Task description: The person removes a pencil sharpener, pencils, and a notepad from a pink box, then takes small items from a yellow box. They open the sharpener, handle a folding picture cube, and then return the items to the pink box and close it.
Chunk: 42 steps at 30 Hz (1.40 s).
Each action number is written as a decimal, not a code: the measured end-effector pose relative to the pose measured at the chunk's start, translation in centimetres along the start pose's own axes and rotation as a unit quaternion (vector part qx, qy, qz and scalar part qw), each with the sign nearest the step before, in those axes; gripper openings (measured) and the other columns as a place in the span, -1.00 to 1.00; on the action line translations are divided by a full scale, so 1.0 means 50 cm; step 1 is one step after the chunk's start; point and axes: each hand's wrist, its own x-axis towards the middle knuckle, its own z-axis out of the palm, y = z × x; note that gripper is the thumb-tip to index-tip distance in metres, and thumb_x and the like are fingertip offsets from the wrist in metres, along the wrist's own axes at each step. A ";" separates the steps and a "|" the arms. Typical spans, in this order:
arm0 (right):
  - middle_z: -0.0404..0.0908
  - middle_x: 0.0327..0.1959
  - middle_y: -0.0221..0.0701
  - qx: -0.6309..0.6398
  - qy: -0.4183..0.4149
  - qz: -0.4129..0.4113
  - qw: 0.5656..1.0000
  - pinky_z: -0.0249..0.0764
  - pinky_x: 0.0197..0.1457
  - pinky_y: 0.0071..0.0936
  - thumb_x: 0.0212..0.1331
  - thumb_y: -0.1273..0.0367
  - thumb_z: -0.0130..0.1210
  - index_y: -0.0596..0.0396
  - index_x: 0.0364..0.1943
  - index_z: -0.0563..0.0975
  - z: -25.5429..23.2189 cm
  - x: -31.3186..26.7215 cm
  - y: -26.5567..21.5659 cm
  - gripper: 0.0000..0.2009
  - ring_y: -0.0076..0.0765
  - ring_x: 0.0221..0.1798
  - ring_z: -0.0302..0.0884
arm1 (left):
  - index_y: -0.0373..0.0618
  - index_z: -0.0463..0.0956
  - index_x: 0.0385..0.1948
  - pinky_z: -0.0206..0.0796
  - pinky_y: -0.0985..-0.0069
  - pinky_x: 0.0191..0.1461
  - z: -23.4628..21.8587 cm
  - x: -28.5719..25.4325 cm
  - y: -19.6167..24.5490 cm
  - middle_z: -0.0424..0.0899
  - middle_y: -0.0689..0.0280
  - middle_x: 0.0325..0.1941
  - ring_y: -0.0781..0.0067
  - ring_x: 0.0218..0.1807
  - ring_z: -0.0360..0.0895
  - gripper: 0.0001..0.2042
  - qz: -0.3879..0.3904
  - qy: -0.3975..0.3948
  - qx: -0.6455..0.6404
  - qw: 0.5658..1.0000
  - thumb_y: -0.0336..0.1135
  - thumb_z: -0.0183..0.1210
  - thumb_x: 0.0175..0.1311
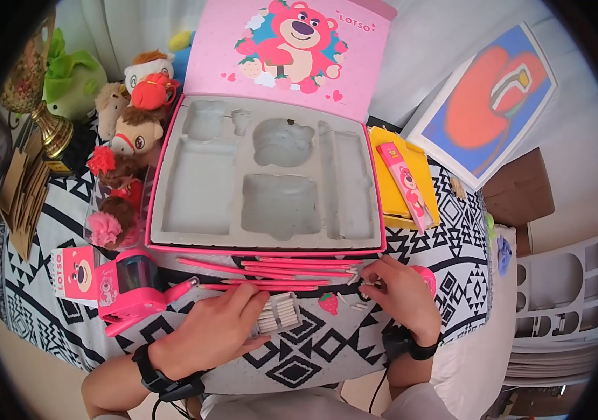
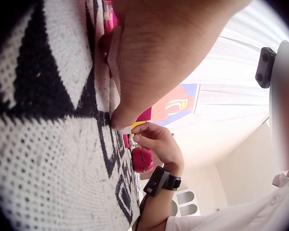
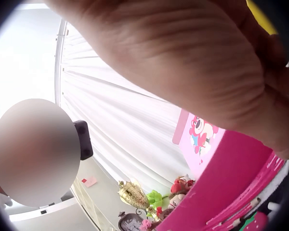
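In the head view the left hand (image 1: 215, 325) holds a small clear case of short white sticks (image 1: 278, 315), its thumb and fingers around the case's left side. Several pink pencils (image 1: 292, 269) lie in a loose row just beyond. At their right ends is the right hand (image 1: 404, 294), fingers bent down over small white pieces; whether it pinches one cannot be told. A strawberry-shaped eraser (image 1: 328, 303) and a few loose white pieces (image 1: 358, 306) lie between the hands. The left wrist view shows the right hand (image 2: 161, 144) with thumb and index finger close together.
An open pink box (image 1: 278, 241) with an empty grey moulded tray stands behind the pencils. Left are a pink sharpener (image 1: 134, 287), a LOTSO card box (image 1: 75, 273), plush toys (image 1: 138, 129) and a trophy (image 1: 50, 133). Right are a yellow box (image 1: 386, 143) and a framed picture (image 1: 484, 105).
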 end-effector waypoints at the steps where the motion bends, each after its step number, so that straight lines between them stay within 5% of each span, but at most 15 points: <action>1: 0.54 -0.32 -0.24 0.001 0.001 0.001 1.000 0.46 -0.25 -0.25 0.00 0.35 0.30 0.16 -0.29 0.53 0.005 0.003 -0.007 -0.75 -0.07 -0.28 0.57 | -0.27 0.39 0.01 0.48 0.41 -0.29 0.000 0.000 0.000 0.43 0.16 -0.07 0.21 -0.28 0.59 -0.40 0.000 0.002 0.000 1.000 -0.11 0.38 -0.03; 7: 0.51 -0.21 -0.18 -0.074 0.009 0.025 0.997 0.47 -0.22 -0.19 0.01 0.34 0.30 0.21 -0.23 0.49 0.021 0.014 -0.015 -0.70 0.05 -0.24 0.54 | -0.34 0.39 -0.04 0.46 0.44 -0.33 -0.006 0.003 0.003 0.38 0.17 -0.13 0.26 -0.28 0.55 -0.45 0.009 0.013 -0.003 1.000 -0.20 0.36 -0.03; 22: 0.55 -0.32 -0.27 -0.052 0.036 -0.015 0.998 0.47 -0.27 -0.34 0.01 0.45 0.26 0.17 -0.33 0.55 0.023 0.018 0.000 -0.84 -0.16 -0.36 0.56 | -0.26 0.38 0.02 0.49 0.42 -0.30 0.000 -0.001 -0.002 0.42 0.16 -0.08 0.21 -0.28 0.59 -0.40 0.004 0.005 0.002 1.000 -0.11 0.38 -0.02; 25: 0.53 -0.29 -0.22 -0.042 0.005 0.019 0.999 0.45 -0.18 -0.20 0.06 0.43 0.22 0.14 -0.33 0.53 0.019 0.019 -0.001 -0.86 0.00 -0.19 0.54 | -0.27 0.38 0.02 0.49 0.42 -0.30 -0.001 -0.001 0.000 0.42 0.16 -0.07 0.21 -0.27 0.59 -0.40 0.002 0.000 0.006 1.000 -0.11 0.38 -0.02; 27: 0.53 -0.30 -0.25 -0.043 0.045 -0.040 0.997 0.46 -0.20 -0.24 0.05 0.46 0.22 0.14 -0.34 0.55 0.022 0.015 0.014 -0.89 -0.04 -0.22 0.54 | -0.27 0.38 0.02 0.49 0.42 -0.30 -0.001 -0.001 0.000 0.42 0.16 -0.06 0.21 -0.27 0.59 -0.40 -0.001 -0.004 0.007 1.000 -0.11 0.38 -0.01; 37: 0.57 -0.36 -0.33 0.007 0.040 -0.065 0.997 0.49 -0.34 -0.38 0.07 0.46 0.22 0.12 -0.34 0.57 0.015 0.008 -0.043 -0.91 -0.15 -0.36 0.57 | -0.27 0.38 0.03 0.49 0.43 -0.31 -0.001 -0.002 -0.003 0.41 0.17 -0.02 0.22 -0.24 0.58 -0.41 0.001 0.005 -0.008 1.000 -0.14 0.37 -0.01; 39: 0.56 -0.37 -0.33 0.024 0.042 -0.153 0.987 0.50 -0.33 -0.39 0.07 0.46 0.23 0.10 -0.32 0.55 0.035 0.007 -0.063 -0.89 -0.16 -0.35 0.58 | -0.29 0.37 0.02 0.49 0.43 -0.31 0.000 -0.002 -0.004 0.40 0.17 -0.02 0.21 -0.25 0.58 -0.41 0.009 0.008 -0.007 1.000 -0.14 0.37 -0.02; 40: 0.56 -0.40 -0.39 0.044 0.043 -0.183 0.981 0.46 -0.43 -0.48 0.03 0.48 0.28 0.09 -0.32 0.57 0.051 0.010 -0.065 -0.86 -0.32 -0.44 0.55 | -0.29 0.37 0.02 0.49 0.43 -0.31 0.001 -0.002 -0.005 0.40 0.17 -0.02 0.21 -0.25 0.58 -0.41 0.009 0.009 -0.007 1.000 -0.14 0.37 -0.02; 42: 0.55 -0.37 -0.36 0.046 0.026 -0.200 0.978 0.49 -0.35 -0.42 0.04 0.47 0.26 0.08 -0.30 0.54 0.068 0.011 -0.076 -0.85 -0.24 -0.37 0.56 | -0.30 0.37 0.02 0.49 0.44 -0.32 0.003 -0.002 -0.005 0.40 0.17 -0.03 0.22 -0.25 0.58 -0.40 0.015 0.018 -0.006 1.000 -0.15 0.37 -0.02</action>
